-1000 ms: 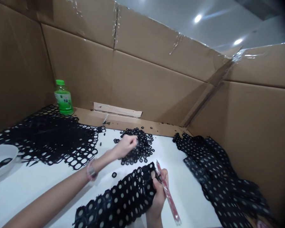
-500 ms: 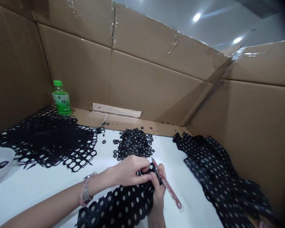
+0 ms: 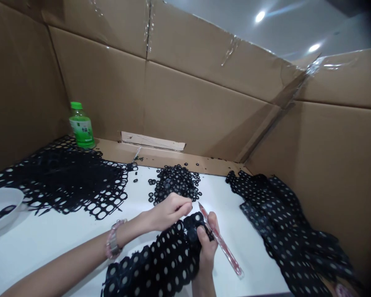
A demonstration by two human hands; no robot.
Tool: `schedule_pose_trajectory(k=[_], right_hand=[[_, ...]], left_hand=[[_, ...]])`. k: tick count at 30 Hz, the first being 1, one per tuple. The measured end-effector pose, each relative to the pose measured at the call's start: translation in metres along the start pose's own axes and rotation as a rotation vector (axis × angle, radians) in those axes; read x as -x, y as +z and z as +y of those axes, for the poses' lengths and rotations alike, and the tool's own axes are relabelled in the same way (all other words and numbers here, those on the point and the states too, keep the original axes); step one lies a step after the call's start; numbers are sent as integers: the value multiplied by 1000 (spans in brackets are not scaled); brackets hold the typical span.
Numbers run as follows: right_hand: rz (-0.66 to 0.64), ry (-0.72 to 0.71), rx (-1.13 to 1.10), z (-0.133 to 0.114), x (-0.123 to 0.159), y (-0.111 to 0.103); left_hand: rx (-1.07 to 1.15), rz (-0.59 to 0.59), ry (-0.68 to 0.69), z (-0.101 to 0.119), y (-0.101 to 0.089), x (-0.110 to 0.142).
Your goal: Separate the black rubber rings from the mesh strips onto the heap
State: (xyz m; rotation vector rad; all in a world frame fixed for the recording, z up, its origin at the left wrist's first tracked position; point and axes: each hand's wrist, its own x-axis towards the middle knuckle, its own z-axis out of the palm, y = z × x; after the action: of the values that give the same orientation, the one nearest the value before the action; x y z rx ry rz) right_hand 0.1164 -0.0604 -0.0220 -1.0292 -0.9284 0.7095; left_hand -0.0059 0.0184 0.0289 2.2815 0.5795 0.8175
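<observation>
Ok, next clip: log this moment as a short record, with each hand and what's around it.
left hand: fingers bunched just above the black lace strip; contact unclear
right hand: holds a red craft knife, against the strip
nearest pile: pile of lace rings, beyond the hands
rest: green-capped bottle, white dish, lace sheet, dotted lace heap, cardboard walls
</observation>
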Motion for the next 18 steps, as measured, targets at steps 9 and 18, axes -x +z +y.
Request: schedule_pose_trajectory(k=[9, 18], right_hand=[[-28, -154, 51, 11, -4, -3], [72, -119, 128, 6, 2, 2]], left_hand=[[131, -351, 70, 12, -9, -10], [236, -244, -136, 16, 0, -5]])
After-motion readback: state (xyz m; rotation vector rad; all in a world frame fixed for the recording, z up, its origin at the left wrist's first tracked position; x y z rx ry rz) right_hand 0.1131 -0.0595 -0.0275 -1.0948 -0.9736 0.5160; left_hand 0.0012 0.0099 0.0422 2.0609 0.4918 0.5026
